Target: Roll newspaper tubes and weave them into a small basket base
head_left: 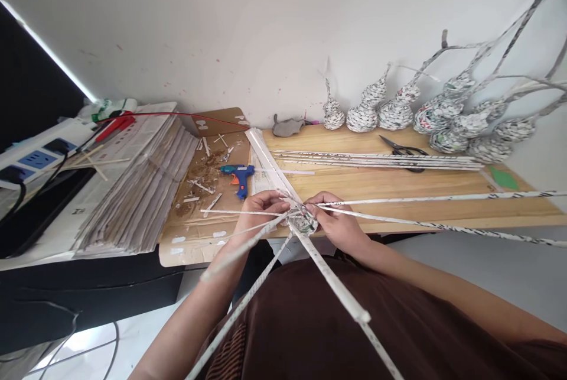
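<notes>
Both hands meet at the desk's near edge: the left hand [259,207] and right hand [337,221] are each closed, fingers pinching a small woven paper disc [303,223] between them, its long paper sticks [336,288] fanning outward. A blue glue gun [238,176] lies just beyond the left hand.

**Where things are sitting on your bench**

Your hands, left [259,208] and right [339,223], are meeting on the woven hub [303,223] at the table [443,185] edge. The glue gun [239,176] is lying just behind your left hand, newspapers [137,191] further left. Scissors [405,149] and woven gourds [398,111] are sitting behind, against the wall.
</notes>
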`<state>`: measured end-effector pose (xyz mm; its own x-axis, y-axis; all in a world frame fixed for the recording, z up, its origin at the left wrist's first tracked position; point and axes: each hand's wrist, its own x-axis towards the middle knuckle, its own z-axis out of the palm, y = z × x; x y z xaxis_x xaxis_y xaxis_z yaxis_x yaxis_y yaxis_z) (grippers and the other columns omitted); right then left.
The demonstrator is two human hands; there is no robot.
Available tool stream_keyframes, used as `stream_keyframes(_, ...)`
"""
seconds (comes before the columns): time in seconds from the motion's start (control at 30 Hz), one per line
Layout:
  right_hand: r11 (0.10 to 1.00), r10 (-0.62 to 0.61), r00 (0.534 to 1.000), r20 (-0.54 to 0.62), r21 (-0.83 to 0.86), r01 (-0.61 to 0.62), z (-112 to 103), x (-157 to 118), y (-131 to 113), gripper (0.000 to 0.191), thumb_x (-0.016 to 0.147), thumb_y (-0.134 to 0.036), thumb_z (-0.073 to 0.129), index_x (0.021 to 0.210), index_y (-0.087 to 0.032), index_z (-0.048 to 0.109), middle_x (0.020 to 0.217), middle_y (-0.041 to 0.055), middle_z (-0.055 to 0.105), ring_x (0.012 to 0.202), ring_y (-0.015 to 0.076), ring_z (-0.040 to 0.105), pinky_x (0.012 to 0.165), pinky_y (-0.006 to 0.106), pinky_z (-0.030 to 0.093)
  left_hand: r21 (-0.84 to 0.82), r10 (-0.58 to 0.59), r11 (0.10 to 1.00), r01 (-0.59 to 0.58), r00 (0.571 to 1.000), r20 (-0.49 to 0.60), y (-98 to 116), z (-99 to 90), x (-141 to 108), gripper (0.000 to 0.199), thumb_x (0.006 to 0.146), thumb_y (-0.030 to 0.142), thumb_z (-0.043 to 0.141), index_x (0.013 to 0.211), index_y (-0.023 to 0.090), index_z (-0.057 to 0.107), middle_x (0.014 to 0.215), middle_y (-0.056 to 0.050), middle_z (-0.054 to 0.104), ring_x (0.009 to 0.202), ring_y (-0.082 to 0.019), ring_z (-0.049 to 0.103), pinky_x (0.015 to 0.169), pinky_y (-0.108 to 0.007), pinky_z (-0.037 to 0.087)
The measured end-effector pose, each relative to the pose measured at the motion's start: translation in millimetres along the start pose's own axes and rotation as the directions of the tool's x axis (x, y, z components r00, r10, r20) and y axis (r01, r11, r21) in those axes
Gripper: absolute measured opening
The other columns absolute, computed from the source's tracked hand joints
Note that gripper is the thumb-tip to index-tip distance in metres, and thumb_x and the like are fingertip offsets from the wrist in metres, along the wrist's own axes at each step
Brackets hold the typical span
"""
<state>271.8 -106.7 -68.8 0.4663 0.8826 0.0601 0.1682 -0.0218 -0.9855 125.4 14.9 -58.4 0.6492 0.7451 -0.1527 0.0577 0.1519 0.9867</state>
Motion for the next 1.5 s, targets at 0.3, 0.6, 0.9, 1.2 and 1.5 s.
stream_keyframes(0.3, 0.997, -0.011, 0.999, 0.050, -0.081, 0.015, 0.6, 2.2, 0.3, 0.016, 0.085, -0.032, 0.058, 0.077, -0.019, 0.064, 0.072, 0.0016, 0.066, 0.065, 0.0150, 0.058, 0.056, 0.024, 0.044, 0.283, 0.041, 0.953, -0.107, 0.972, 0.231, 4.0, 0.4, 14.0, 0.028, 0.061, 0.028, 0.080, 0.085, 0.014, 0.074, 0.078, -0.006, 0.074, 0.069, -0.017, 0.067, 0.064, -0.026, 0.053)
stream_keyframes(0.6, 0.997, 0.034, 0.999, 0.027, -0.065, -0.033, 1.1, 4.9, 7.5, 0.018, 0.083, -0.037, 0.060, 0.077, -0.019, 0.062, 0.072, 0.0020, 0.066, 0.061, 0.0151, 0.059, 0.052, 0.025, 0.044, 0.235, 0.043, 0.968, -0.085, 0.983, 0.179, -3.6, -3.6, 13.7, 0.023, 0.074, 0.033, 0.069, 0.084, 0.013, 0.072, 0.076, -0.005, 0.072, 0.066, -0.015, 0.065, 0.062, -0.024, 0.050)
stream_keyframes(0.9, 0.979, -0.069, 0.992, -0.101, -0.199, 0.048, -6.6, 13.9, -3.2, 0.017, 0.086, -0.033, 0.056, 0.076, -0.019, 0.060, 0.071, 0.0018, 0.065, 0.060, 0.0147, 0.059, 0.054, 0.025, 0.044, 0.311, -0.108, 0.950, 0.033, 0.968, 0.228, 20.0, 0.7, -13.5, 0.036, 0.074, 0.033, 0.069, 0.106, 0.018, 0.071, 0.097, -0.007, 0.074, 0.085, -0.024, 0.069, 0.071, -0.030, 0.054)
stream_keyframes(1.2, 0.981, -0.098, 0.989, -0.111, -0.177, 0.078, -5.1, 8.4, -1.6, 0.019, 0.087, -0.037, 0.055, 0.080, -0.020, 0.060, 0.070, 0.0031, 0.065, 0.063, 0.0172, 0.059, 0.056, 0.027, 0.046, 0.648, 0.270, 0.739, -0.183, 0.962, -0.036, -8.2, 21.9, -3.6, 0.018, 0.079, 0.031, 0.063, 0.079, 0.017, 0.075, 0.082, -0.007, 0.076, 0.076, -0.022, 0.069, 0.072, -0.031, 0.052)
stream_keyframes(1.5, 0.993, -0.044, 0.989, -0.142, -0.112, 0.028, -3.5, 8.5, 11.8, 0.020, 0.087, -0.038, 0.055, 0.080, -0.020, 0.058, 0.072, 0.0031, 0.064, 0.056, 0.0150, 0.056, 0.051, 0.026, 0.043, 0.534, 0.266, 0.828, -0.172, 0.958, -0.104, -18.0, 23.4, -4.6, 0.017, 0.078, 0.025, 0.065, 0.091, 0.017, 0.073, 0.092, -0.007, 0.075, 0.085, -0.021, 0.069, 0.080, -0.032, 0.053)
